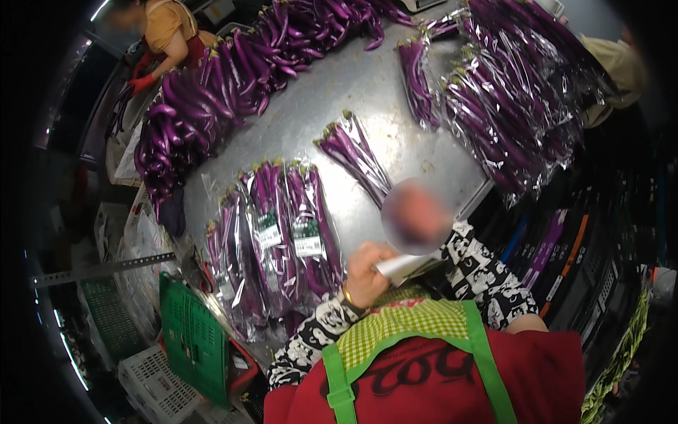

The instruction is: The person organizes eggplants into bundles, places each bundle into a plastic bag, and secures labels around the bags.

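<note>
Gripping a flat white sheet (409, 266) in the left hand (367, 274), with fingers curled round its left end, just in front of the checkered apron (395, 318). Wearing a gold-coloured band (347, 293) at the wrist behind that hand, and black-and-white patterned sleeves (484, 275) on both forearms. Holding the right hand (421, 215) just beyond the left one and to its right, near the far side of the sheet. Unable to make out its grip under the round blur.

Looking past the right hand, up and to its left, at a clear bag of purple eggplants (357, 152), flat on the metal worktop (296, 116), with stem ends turned away and near end running into the blur. Unable to say if touching it.

Keeping three labelled bags (272, 237) side by side to the left of the left hand. Facing a long heap of loose eggplants (205, 92) well beyond these, and a pile of bagged eggplants (501, 106) beyond the right hand, to its right. Glimpsing a person's red gloves (145, 81) far off, upper left of both hands. Seeing a green crate (191, 339) below and well left of the left hand.
</note>
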Demonstrator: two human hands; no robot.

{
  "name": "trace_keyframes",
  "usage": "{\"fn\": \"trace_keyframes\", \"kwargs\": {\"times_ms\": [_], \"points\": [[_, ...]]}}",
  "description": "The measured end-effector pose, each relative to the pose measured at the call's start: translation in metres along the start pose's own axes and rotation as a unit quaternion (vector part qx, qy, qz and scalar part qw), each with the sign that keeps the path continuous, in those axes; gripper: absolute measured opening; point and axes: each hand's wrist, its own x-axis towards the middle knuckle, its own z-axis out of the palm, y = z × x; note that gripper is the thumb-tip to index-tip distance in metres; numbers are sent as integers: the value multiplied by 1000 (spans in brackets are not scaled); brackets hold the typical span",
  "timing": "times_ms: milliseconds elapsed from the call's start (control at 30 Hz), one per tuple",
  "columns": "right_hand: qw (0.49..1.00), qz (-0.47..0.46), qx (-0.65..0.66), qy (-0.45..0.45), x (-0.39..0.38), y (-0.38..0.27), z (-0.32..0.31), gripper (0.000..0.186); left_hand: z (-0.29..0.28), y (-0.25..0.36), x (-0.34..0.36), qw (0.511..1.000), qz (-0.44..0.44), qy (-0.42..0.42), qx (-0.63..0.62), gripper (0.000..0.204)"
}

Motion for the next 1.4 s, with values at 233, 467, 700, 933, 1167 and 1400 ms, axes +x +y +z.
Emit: {"fn": "trace_keyframes", "kwargs": {"times_ms": [233,467,700,933,1167,1400], "points": [[871,-26,444,-208,-25,-46,-96,39,7,4,6,957,-181,107,-201,13],[924,-38,347,-157,-43,-50,-84,42,16,-13,2,964,-148,136,-176,15],[923,-67,348,-149,-42,-40,-68,43,1,-8,6,993,14,102,66,35],[999,19,28,12,26,-17,-58,81,0,-26,-14,989,-122,66,-57,13],[954,154,60,-250,69,21,-10,76,-14,-31,-12,916,-248,194,-249,17],[926,144,223,-269,72,28,-52,38,-51,-46,-11,899,-242,95,-353,36]]}}
